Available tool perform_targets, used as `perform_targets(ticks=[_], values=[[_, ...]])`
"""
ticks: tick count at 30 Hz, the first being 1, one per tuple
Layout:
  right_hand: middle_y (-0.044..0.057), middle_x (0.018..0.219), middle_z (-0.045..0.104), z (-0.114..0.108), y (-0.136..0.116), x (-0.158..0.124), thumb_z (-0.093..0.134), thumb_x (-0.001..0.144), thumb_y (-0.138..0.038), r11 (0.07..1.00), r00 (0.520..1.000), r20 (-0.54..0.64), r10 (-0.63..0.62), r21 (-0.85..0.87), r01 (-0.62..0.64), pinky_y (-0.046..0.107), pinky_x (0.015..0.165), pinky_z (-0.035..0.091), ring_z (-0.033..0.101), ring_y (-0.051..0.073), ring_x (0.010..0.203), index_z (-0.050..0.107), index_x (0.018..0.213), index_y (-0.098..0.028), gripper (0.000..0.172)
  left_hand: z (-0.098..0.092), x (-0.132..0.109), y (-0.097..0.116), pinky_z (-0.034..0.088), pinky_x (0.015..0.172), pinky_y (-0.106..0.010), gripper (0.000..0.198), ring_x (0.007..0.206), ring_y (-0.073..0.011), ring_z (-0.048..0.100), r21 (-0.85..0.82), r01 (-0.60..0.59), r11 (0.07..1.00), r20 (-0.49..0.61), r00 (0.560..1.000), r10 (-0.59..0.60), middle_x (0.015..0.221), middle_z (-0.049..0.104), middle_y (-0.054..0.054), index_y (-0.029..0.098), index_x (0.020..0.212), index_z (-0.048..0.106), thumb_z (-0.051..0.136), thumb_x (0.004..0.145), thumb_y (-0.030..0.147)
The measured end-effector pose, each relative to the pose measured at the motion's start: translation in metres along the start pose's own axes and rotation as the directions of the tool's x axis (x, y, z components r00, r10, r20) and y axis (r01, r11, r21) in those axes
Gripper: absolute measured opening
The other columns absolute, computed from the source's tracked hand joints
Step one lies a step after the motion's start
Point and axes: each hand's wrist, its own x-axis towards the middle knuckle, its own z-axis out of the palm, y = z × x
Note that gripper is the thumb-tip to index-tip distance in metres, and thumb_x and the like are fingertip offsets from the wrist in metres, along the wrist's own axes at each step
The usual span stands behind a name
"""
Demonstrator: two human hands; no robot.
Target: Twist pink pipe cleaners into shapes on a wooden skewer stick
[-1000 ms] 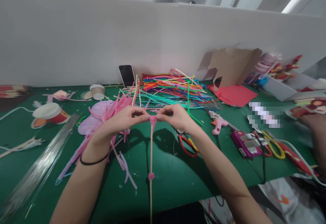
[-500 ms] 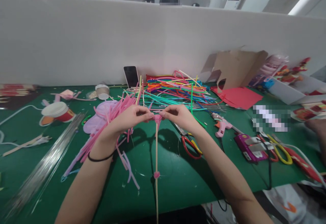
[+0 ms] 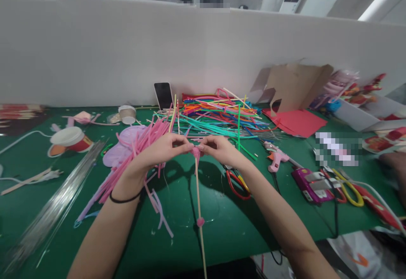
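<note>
A thin wooden stick (image 3: 198, 190) points down toward me from a small pink piece (image 3: 196, 153) at its far tip. A pink ball (image 3: 200, 222) sits partway along that stick. My left hand (image 3: 168, 149) pinches the left side of the pink piece, thumb against forefinger. On its right side, my right hand (image 3: 220, 149) pinches it likewise, and the fingertips of both hands nearly meet. Beside my left wrist lies a bundle of pink pipe cleaners (image 3: 152, 134). Scissors with red and yellow handles (image 3: 236, 188) lie under my right forearm.
Many coloured pipe cleaners (image 3: 218, 116) are heaped at the back near a phone (image 3: 163, 95). To the right are a pink glue gun (image 3: 278, 160), a purple power strip (image 3: 309, 186) and red paper (image 3: 298, 122). Leftward are a paper cup (image 3: 78, 140) and wires (image 3: 68, 190).
Both hands have come slightly nearer to me with the pink piece. The lower end of the stick and its ball have swung a little to the right.
</note>
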Motion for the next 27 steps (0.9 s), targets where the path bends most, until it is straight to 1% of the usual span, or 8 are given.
perform_targets(ticks=[3, 5, 8, 10, 14, 20, 24, 27], values=[[0.002, 0.071, 0.067, 0.003, 0.005, 0.003, 0.058, 0.085, -0.037, 1.000, 0.998, -0.065, 0.000, -0.006, 0.000, 0.025, 0.063, 0.046, 0.060, 0.014, 0.065, 0.059, 0.074, -0.016, 0.024, 0.002, 0.002, -0.003, 0.044, 0.062, -0.024, 0.034, 0.071, -0.0158, 0.059, 0.006, -0.020, 1.000, -0.054, 0.998, 0.020, 0.076, 0.067, -0.002, 0.017, 0.080, 0.069, 0.056, 0.082, 0.048], [0.001, 0.068, 0.066, 0.006, 0.007, 0.005, 0.058, 0.085, -0.034, 0.997, 0.992, -0.122, -0.018, -0.074, 0.008, 0.024, 0.060, 0.043, 0.058, 0.013, 0.061, 0.058, 0.071, -0.017, 0.023, 0.004, 0.004, -0.007, 0.044, 0.062, -0.024, 0.031, 0.069, -0.0152, 0.058, 0.007, -0.033, 0.999, -0.092, 0.995, 0.034, 0.073, 0.067, -0.002, 0.017, 0.077, 0.068, 0.057, 0.082, 0.045], [0.001, 0.065, 0.065, 0.009, 0.009, 0.007, 0.060, 0.084, -0.034, 0.988, 0.982, -0.181, -0.049, -0.155, 0.020, 0.023, 0.056, 0.040, 0.054, 0.011, 0.058, 0.059, 0.069, -0.016, 0.023, 0.004, 0.006, -0.012, 0.044, 0.062, -0.023, 0.029, 0.068, -0.0146, 0.058, 0.005, -0.043, 0.999, -0.101, 0.994, 0.043, 0.072, 0.066, -0.001, 0.017, 0.077, 0.067, 0.057, 0.082, 0.044], [0.002, 0.068, 0.067, 0.009, 0.009, 0.008, 0.062, 0.083, -0.037, 0.993, 0.980, -0.193, -0.041, -0.116, 0.019, 0.023, 0.057, 0.042, 0.056, 0.012, 0.060, 0.063, 0.072, -0.016, 0.024, 0.002, 0.006, -0.014, 0.043, 0.061, -0.023, 0.031, 0.067, -0.0144, 0.057, 0.007, -0.030, 1.000, -0.099, 0.995, 0.030, 0.071, 0.065, 0.000, 0.017, 0.078, 0.068, 0.056, 0.083, 0.045], [0.005, 0.079, 0.072, 0.004, 0.005, 0.006, 0.060, 0.084, -0.045, 0.999, 0.992, -0.124, 0.031, 0.036, -0.027, 0.026, 0.065, 0.048, 0.064, 0.016, 0.072, 0.069, 0.085, -0.015, 0.032, -0.002, 0.004, -0.017, 0.042, 0.058, -0.023, 0.035, 0.066, -0.0148, 0.057, -0.007, -0.015, 1.000, -0.103, 0.995, 0.014, 0.071, 0.065, -0.001, 0.016, 0.079, 0.067, 0.054, 0.085, 0.048], [0.004, 0.083, 0.073, 0.004, 0.004, 0.003, 0.070, 0.077, -0.045, 0.996, 1.000, -0.010, 0.030, 0.085, -0.029, 0.030, 0.070, 0.052, 0.066, 0.018, 0.075, 0.071, 0.090, -0.017, 0.030, 0.000, 0.006, -0.020, 0.045, 0.062, -0.024, 0.037, 0.068, -0.0163, 0.059, -0.052, -0.003, 0.999, -0.139, 0.990, -0.004, 0.071, 0.065, -0.001, 0.016, 0.075, 0.065, 0.056, 0.083, 0.052], [0.004, 0.088, 0.073, 0.007, 0.006, 0.004, 0.071, 0.076, -0.041, 0.985, 1.000, 0.004, 0.023, 0.172, -0.023, 0.031, 0.076, 0.053, 0.067, 0.019, 0.083, 0.070, 0.091, -0.017, 0.028, 0.006, 0.009, -0.017, 0.044, 0.061, -0.024, 0.038, 0.066, -0.0155, 0.057, -0.040, -0.029, 0.999, -0.165, 0.986, 0.022, 0.069, 0.062, 0.000, 0.017, 0.073, 0.062, 0.055, 0.083, 0.053], [0.005, 0.093, 0.072, 0.008, 0.005, 0.004, 0.072, 0.075, -0.036, 0.988, 0.999, -0.031, -0.013, 0.153, 0.018, 0.030, 0.077, 0.054, 0.068, 0.018, 0.086, 0.067, 0.098, -0.016, 0.030, 0.008, 0.010, -0.016, 0.044, 0.062, -0.024, 0.038, 0.068, -0.0158, 0.057, -0.033, -0.034, 0.999, -0.185, 0.982, 0.028, 0.069, 0.061, 0.000, 0.017, 0.073, 0.062, 0.055, 0.083, 0.052]])
